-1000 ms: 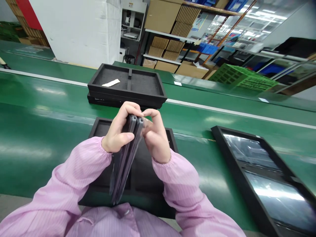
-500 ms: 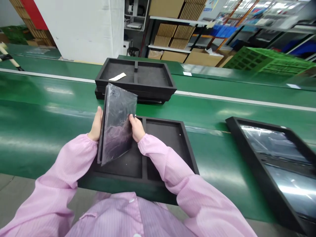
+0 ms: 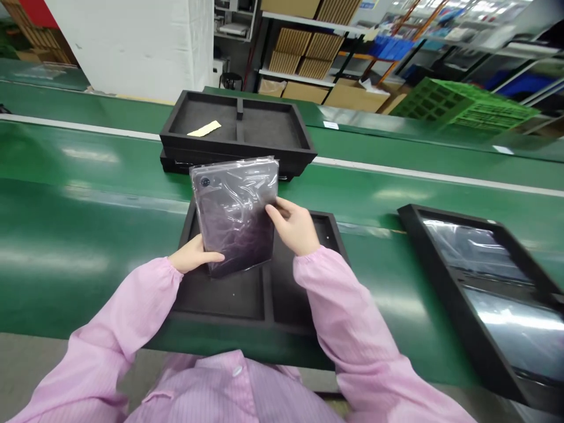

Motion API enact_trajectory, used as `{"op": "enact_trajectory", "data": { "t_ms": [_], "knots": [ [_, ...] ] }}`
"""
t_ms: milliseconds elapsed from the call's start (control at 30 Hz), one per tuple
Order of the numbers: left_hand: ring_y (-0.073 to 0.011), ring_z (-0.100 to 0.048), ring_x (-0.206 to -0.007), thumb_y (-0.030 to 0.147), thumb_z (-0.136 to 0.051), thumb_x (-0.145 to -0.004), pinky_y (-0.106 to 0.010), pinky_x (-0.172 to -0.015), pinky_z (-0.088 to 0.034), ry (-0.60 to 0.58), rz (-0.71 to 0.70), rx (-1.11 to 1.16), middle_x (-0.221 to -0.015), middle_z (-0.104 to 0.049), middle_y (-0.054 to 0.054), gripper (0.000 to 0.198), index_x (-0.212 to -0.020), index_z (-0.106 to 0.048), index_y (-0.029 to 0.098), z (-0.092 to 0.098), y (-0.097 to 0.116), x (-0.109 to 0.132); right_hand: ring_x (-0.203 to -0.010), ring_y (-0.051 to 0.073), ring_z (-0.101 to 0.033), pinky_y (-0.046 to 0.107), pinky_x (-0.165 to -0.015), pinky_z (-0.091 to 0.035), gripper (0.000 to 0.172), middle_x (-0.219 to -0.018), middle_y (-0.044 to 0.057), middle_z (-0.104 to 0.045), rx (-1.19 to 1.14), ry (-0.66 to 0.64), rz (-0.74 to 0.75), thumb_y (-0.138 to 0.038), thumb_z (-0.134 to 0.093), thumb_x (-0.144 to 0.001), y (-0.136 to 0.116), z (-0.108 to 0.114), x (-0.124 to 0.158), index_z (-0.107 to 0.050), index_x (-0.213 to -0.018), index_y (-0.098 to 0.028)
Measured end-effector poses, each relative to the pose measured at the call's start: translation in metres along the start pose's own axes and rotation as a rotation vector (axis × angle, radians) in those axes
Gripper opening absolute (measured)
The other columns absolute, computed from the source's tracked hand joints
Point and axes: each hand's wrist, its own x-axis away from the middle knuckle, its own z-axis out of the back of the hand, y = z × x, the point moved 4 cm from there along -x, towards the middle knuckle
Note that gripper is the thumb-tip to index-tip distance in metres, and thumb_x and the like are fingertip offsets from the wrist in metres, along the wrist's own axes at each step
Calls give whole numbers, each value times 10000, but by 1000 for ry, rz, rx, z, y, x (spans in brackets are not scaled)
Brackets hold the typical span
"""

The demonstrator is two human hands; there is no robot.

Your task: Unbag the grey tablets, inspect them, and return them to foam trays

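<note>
A dark tablet (image 3: 235, 217) in clear plastic film is held up between my two hands, its back with a round camera facing me. My left hand (image 3: 196, 254) grips its lower left edge, thumb lying across the film. At the right edge my right hand (image 3: 293, 224) pinches it between thumb and fingers. Below lies a black two-compartment tray (image 3: 220, 299); no tablet shows in the visible parts of its compartments. The held tablet hides the tray's upper left part.
Behind it stands a stack of black trays (image 3: 273, 129) with a yellowish paper strip (image 3: 205, 128) in the top one. On the right, another black tray (image 3: 445, 282) holds film-covered panels. A green conveyor belt (image 3: 88, 235) runs across; a green crate (image 3: 458, 106) stands beyond.
The tablet has turned from a steep, edge-on angle so its back faces me more squarely. Both hands have moved rightward with it, and my left thumb now lies over its lower left side.
</note>
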Motion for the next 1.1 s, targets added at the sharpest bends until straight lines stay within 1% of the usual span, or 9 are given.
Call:
{"op": "enact_trajectory", "data": {
  "t_ms": [100, 200, 300, 433, 567, 700, 833, 967, 1100],
  "knots": [
    [-314, -564, -1286, 340, -832, -695, -463, -1160, -379, -4, 25, 1, -1314, -657, -126, 647, -1265, -590, 154, 3, -4, 1, -811, 248, -728, 391, -800, -570, 280, -922, 114, -769, 293, 2, -64, -379, -677, -765, 7, 18, 15, -740, -914, -150],
    [-316, -569, -1277, 328, -838, -680, -460, -1133, -412, 16, 67, 37, -1316, -653, -132, 676, -1274, -566, 153, 5, -7, 2, -694, 222, -706, 355, -697, -554, 202, -772, 79, -754, 393, 4, -53, -366, -646, -784, 15, 18, 25, -708, -748, -178],
    [-320, -567, -1279, 316, -826, -686, -474, -1135, -411, 21, 86, 45, -1318, -652, -134, 672, -1280, -558, 153, 4, -6, 1, -611, 185, -658, 313, -626, -515, 170, -677, 43, -704, 447, 80, 55, -301, -602, -804, 11, 9, 31, -648, -686, -188],
    [-315, -578, -1270, 318, -816, -702, -465, -1137, -415, 18, 68, 42, -1322, -654, -117, 635, -1271, -578, 168, 2, -2, -1, -612, 154, -622, 281, -619, -487, 166, -674, 17, -655, 456, 132, 317, -205, -557, -870, -13, -13, 45, -587, -707, -200],
    [-298, -646, -1162, 342, -806, -715, -438, -1066, -487, 19, 36, 43, -1187, -720, -90, 499, -1155, -642, 172, 1, -1, -2, -695, 143, -633, 263, -657, -497, 140, -763, 31, -675, 279, 1, 472, -138, -533, -914, -46, -47, 62, -579, -795, -193],
    [-297, -702, -985, 443, -795, -710, -442, -898, -579, 28, 25, 3, -997, -751, -77, 410, -1006, -671, 188, 4, -2, 0, -723, 158, -610, 296, -681, -497, 171, -767, 48, -678, 167, -199, 706, -149, -487, -943, -73, -98, 94, -603, -818, -167],
    [-317, -652, -1125, 373, -807, -715, -475, -1034, -502, 56, 8, -80, -1093, -732, -109, 527, -1166, -626, 168, 9, 0, 3, -602, 138, -494, 297, -547, -375, 280, -651, 9, -560, 197, -363, 1012, -145, -460, -947, -75, -136, 136, -558, -686, -173],
    [-319, -630, -1164, 332, -820, -691, -456, -1074, -464, 53, -29, -57, -1160, -715, -120, 526, -1147, -625, 156, 8, 3, 2, -574, 140, -429, 300, -521, -303, 303, -625, 4, -471, 277, -435, 1056, -99, -459, -922, -63, -141, 151, -524, -633, -165],
    [-316, -665, -1069, 329, -818, -664, -473, -1014, -494, 77, 67, -26, -1069, -739, -122, 464, -1041, -625, 141, 8, -1, 1, -580, 153, -407, 310, -534, -294, 287, -616, 15, -461, 339, -450, 1047, -71, -458, -900, -57, -138, 150, -538, -638, -158]
  ]
}}
